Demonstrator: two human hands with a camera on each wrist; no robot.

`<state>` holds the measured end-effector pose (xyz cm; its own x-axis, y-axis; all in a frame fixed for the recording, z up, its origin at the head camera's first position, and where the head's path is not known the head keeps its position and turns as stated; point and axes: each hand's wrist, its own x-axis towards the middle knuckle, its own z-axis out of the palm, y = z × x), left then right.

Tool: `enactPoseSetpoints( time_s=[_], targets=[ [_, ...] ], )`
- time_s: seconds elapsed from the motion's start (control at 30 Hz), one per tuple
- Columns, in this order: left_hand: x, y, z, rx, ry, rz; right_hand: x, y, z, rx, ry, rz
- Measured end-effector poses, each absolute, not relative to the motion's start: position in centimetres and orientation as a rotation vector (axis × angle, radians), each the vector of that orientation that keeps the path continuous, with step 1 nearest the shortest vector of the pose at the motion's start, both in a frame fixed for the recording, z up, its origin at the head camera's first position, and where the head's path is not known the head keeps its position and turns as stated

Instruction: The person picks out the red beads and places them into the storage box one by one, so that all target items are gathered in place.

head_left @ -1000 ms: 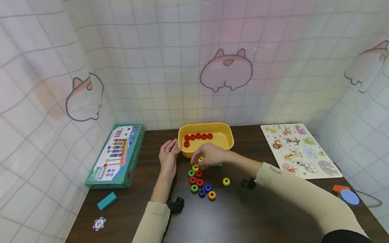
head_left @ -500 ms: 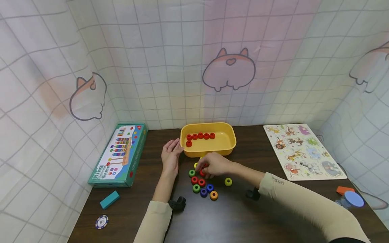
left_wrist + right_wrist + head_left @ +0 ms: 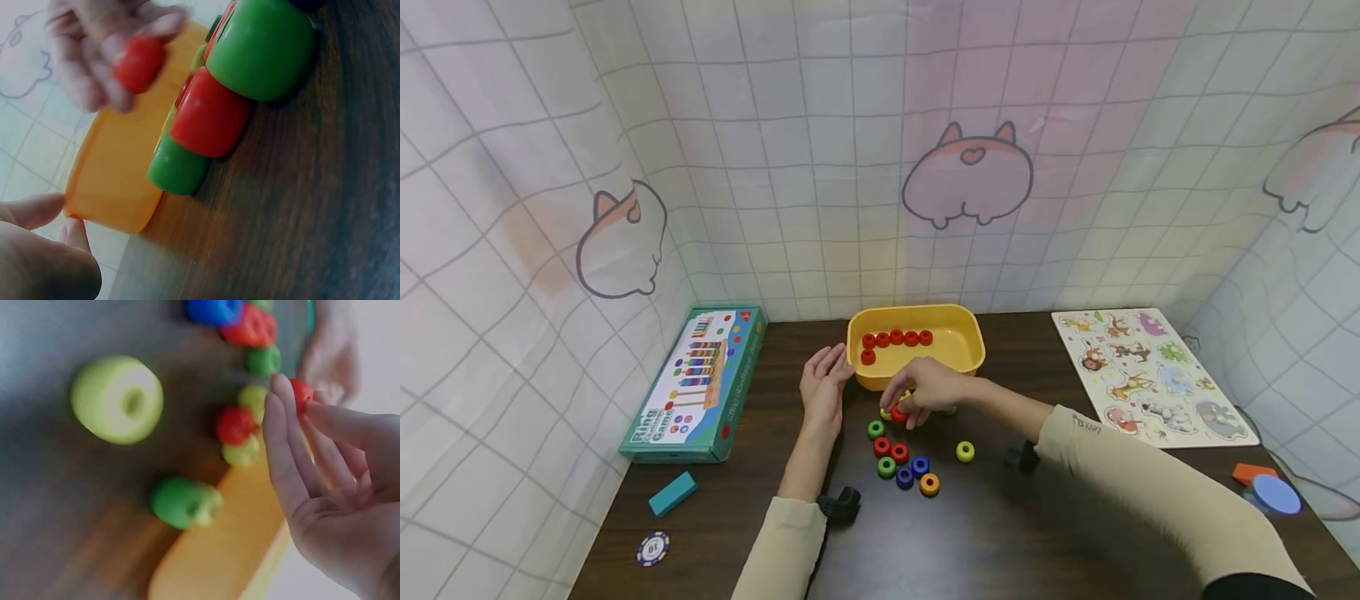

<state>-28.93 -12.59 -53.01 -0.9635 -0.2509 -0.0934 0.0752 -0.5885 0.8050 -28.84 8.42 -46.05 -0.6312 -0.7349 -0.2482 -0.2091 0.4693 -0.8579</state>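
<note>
My right hand [image 3: 931,390] pinches a red ring bead [image 3: 302,395] between thumb and fingertips, raised over the table in front of the yellow tray [image 3: 917,317]. At the tray's left end, my left hand [image 3: 823,392] holds the rim with thumb and finger; its other fingers lie fairly straight along the outside. Inside the tray, several red beads [image 3: 897,337] sit in a row along the back and left. Below my right hand lie loose beads: green [image 3: 887,467], red [image 3: 882,447], blue [image 3: 921,466], orange [image 3: 929,485]. A yellow bead [image 3: 966,452] lies apart. My right hand partly hides others.
A green ring-game box [image 3: 696,383] lies at the left, with a teal block [image 3: 672,494] and a poker chip [image 3: 652,549] before it. An animal puzzle board [image 3: 1153,375] is at the right, near an orange piece [image 3: 1251,473] and a blue-lidded container [image 3: 1275,495]. A patterned curtain stands behind.
My right hand has taken a red bead from the loose group and lifted it slightly toward the tray. My left hand stays at the tray's left end. The head view has shifted a little.
</note>
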Motion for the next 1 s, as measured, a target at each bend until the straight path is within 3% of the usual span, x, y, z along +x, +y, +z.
enactPoseSetpoints(
  time_s=[0.27,0.5,1.0],
  targets=[
    [-28.7,-12.8,-53.2,0.287,-1.336,-2.618,-33.7,7.4,-44.0,-0.616,2.157,-1.275],
    [-28.5,-12.6,-53.3,0.288,-1.328,-2.638,-37.2,6.5,-45.2,-0.452,2.195,-1.301],
    [-28.9,-12.7,-53.1,0.259,-1.333,-2.625,-38.7,4.7,-47.1,-0.434,2.371,-1.156]
  ],
)
